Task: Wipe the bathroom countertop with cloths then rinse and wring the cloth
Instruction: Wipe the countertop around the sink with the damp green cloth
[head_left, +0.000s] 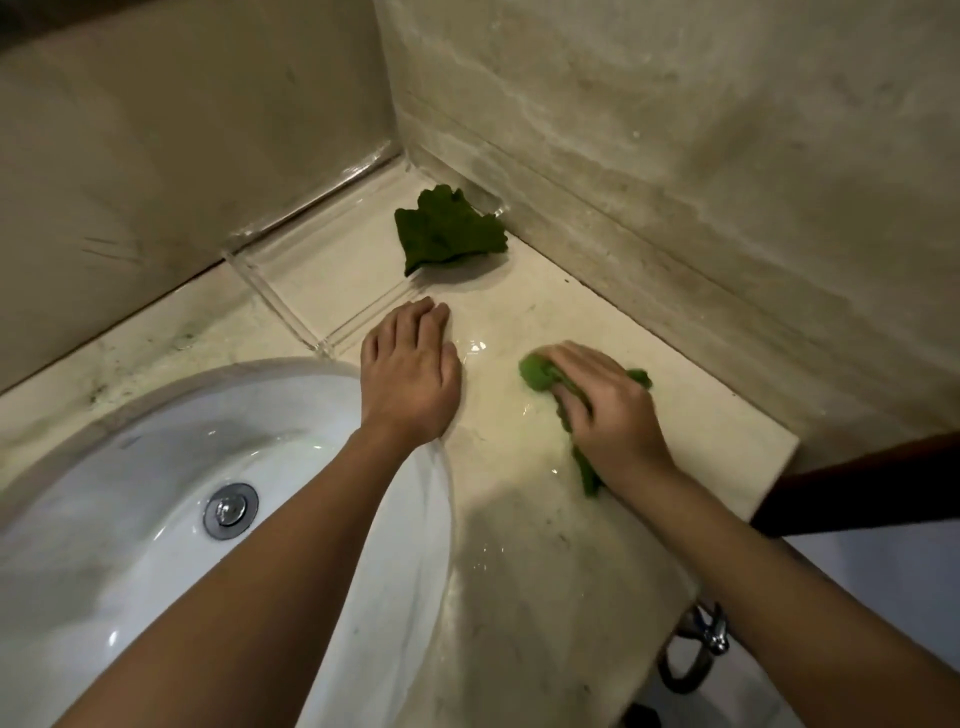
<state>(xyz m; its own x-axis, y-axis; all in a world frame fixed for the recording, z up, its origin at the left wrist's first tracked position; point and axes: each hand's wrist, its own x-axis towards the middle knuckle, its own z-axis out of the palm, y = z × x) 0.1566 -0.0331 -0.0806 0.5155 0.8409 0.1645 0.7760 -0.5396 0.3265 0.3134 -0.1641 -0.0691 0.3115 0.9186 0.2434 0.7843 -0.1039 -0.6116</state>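
From the head view, my one look at this, the light green cloth (537, 374) lies bunched on the countertop (519, 545) to the right of the basin (130, 467). The right hand (608, 410) lies on top of it, fingers mostly straight and spread, pressing down rather than wrapped round it. A tail of cloth sticks out below the wrist and another bit past the knuckles. I judge it soft, limp and light. It is probably damp, since the stone around it shines with a film of water, so it should slide easily under a flat palm and bunch if pushed from one edge. For rinsing and wringing I would gather it in the middle into a wad and then take both ends to twist. The left hand (410, 364) rests flat on the counter by the basin rim, fingers straight and close together, holding nothing. A second, darker green cloth (449, 231) sits crumpled in the far corner where the two walls meet, well apart from both hands; it looks plush, like microfibre. The counter is pale, polished stone, slick where wet and speckled with grime on the left. The basin is smooth white ceramic with a metal drain (230, 510), and a clear, hard-edged tray (275, 301) lies behind the left hand.
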